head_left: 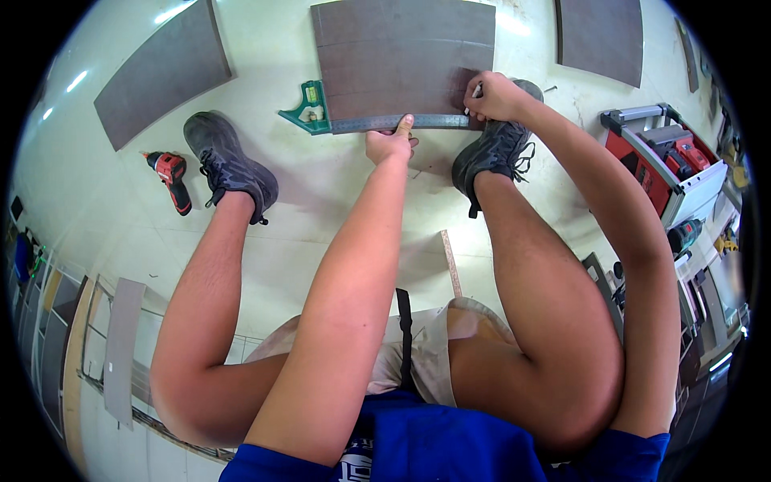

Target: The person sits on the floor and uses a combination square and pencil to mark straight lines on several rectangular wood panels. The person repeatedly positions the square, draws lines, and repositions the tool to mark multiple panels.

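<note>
A dark brown board [401,60] lies in front of me between my shoes. Along its near edge runs the steel blade of a combination square [361,124], whose green head sits against the board's left side. My left hand [390,144] pinches the blade to the board's near edge, thumb on top and fingers curled below. At the near right corner my right hand [498,98] is closed around a slim white-and-dark pen or marker [476,91]. Its tip points down at the board close to the blade's right end; whether it touches cannot be made out.
A red cordless drill [170,178] lies left of my left shoe [229,161]. More brown boards lie at the far left [165,76] and far right [601,40]. A red-and-grey toolbox [662,157] stands at the right. A narrow strip of board [451,263] lies between my legs.
</note>
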`<state>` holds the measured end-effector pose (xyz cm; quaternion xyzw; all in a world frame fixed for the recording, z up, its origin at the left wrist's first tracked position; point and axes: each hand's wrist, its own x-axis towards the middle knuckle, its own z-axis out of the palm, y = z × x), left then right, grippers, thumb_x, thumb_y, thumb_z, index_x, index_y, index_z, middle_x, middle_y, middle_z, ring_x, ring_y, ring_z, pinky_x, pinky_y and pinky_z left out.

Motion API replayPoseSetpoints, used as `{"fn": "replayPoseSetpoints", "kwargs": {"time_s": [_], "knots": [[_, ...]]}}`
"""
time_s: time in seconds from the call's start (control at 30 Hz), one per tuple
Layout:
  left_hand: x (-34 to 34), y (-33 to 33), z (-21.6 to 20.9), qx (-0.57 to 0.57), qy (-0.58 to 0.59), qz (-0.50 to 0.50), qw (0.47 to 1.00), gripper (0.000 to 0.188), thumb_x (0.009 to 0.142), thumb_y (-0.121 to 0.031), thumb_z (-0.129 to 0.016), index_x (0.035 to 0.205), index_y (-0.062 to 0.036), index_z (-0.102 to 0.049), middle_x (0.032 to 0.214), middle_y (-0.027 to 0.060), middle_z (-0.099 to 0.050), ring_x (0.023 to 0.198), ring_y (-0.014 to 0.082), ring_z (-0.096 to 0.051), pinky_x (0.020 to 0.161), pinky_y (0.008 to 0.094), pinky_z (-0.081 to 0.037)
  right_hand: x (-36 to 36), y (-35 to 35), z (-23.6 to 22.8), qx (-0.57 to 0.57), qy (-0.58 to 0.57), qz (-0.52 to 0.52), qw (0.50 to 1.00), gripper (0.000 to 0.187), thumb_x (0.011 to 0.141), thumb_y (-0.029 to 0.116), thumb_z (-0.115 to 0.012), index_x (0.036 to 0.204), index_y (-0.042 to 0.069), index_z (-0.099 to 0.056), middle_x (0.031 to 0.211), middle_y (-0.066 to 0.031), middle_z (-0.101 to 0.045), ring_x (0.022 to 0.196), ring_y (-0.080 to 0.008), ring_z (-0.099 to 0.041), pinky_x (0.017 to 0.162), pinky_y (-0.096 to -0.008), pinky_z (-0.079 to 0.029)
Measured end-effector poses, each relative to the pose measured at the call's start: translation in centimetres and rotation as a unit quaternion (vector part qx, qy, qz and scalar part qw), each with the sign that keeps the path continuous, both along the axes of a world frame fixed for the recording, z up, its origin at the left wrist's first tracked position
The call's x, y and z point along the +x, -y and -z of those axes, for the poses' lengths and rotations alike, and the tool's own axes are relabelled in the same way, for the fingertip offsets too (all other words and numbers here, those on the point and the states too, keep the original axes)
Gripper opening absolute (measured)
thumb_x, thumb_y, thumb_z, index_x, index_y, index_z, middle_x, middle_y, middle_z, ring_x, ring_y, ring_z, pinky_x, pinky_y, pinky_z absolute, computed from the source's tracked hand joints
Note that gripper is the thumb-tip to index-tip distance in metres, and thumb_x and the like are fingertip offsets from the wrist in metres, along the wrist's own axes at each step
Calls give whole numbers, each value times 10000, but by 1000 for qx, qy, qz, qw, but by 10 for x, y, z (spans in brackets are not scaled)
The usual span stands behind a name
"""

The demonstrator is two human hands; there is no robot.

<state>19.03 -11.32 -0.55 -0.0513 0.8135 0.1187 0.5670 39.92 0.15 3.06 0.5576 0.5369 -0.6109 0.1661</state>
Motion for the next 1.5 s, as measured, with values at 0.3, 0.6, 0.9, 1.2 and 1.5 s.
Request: {"fn": "replayPoseSetpoints", "kwargs": {"time_s": [0.3,0.6,0.9,1.2,1.5], "knots": [[1,-1,-3,19,1,-17,1000,339,854,-204,-840,855,21,-586,736,104,-695,582,194,-696,438,333,-533,-45,-15,11,-52,-20,-6,998,164,857,111,-649,829,-46,-689,753,-114,-736,639,-182,-719,623,-320,-601],[-5,5,2,32,47,3,998,364,874,-263,-821,936,31,-615,796,144,-714,688,260,-744,530,359,-605,-97,-22,20,-72,-37,-31,996,193,869,141,-646,878,-48,-688,773,-121,-739,658,-180,-722,623,-318,-609],[-3,13,14,50,54,-39,997,381,845,-264,-850,902,13,-595,796,152,-713,685,286,-748,522,352,-596,-133,-29,28,-98,-36,-42,994,203,884,138,-639,880,-53,-708,801,-132,-751,642,-184,-722,619,-326,-613],[-8,5,-6,31,33,98,994,621,834,-556,-762,900,54,-666,815,146,-733,801,292,-749,722,375,-583,-187,-29,26,-79,-69,-59,993,208,880,121,-612,828,-42,-729,787,-115,-749,641,-189,-721,643,-315,-624],[-10,-10,-16,42,32,84,995,350,864,-220,-834,799,52,-624,696,114,-693,557,185,-693,403,298,-479,-223,-28,36,-110,-93,-24,989,191,884,131,-626,863,-16,-746,807,-100,-760,666,-168,-729,674,-307,-630]]}}
